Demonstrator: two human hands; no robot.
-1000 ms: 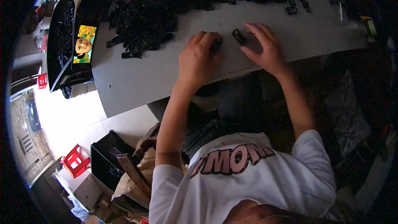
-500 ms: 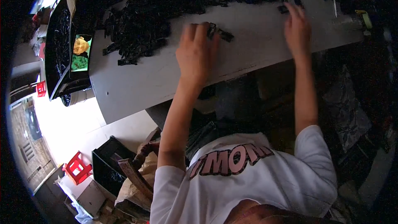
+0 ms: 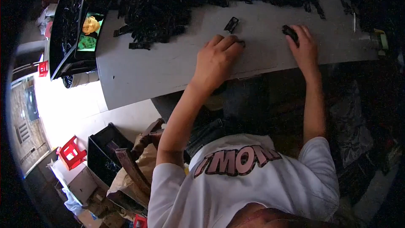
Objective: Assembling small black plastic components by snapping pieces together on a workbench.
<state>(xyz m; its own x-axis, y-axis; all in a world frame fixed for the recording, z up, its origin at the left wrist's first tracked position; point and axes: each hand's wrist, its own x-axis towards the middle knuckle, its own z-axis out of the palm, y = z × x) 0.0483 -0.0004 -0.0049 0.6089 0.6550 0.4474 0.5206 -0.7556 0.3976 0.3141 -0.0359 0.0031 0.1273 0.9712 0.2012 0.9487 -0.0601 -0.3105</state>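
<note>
On the pale table (image 3: 139,74), my right hand (image 3: 304,46) pinches a small dark oblong piece (image 3: 290,33) between thumb and fingers. To its left, my left hand (image 3: 217,61) is closed near the front edge, with the dark end of a small black part (image 3: 241,43) showing at its fingertips; the rest is hidden under the fingers. Just beyond it lies a single black part (image 3: 231,24) with an opening in it, apart from both hands. A large heap of similar black parts (image 3: 158,19) spreads across the far side of the table.
A lit screen (image 3: 90,31) stands at the table's left edge, beside a black bin (image 3: 67,25). A roll of tape (image 3: 382,42) sits at the right end. Down on the left floor are a red stool (image 3: 71,152), a black crate (image 3: 107,154) and a wooden chair (image 3: 133,166).
My right hand has come back from the heap toward me and now grips a dark piece. My left hand has moved right and closed, leaving one black part lying beyond it.
</note>
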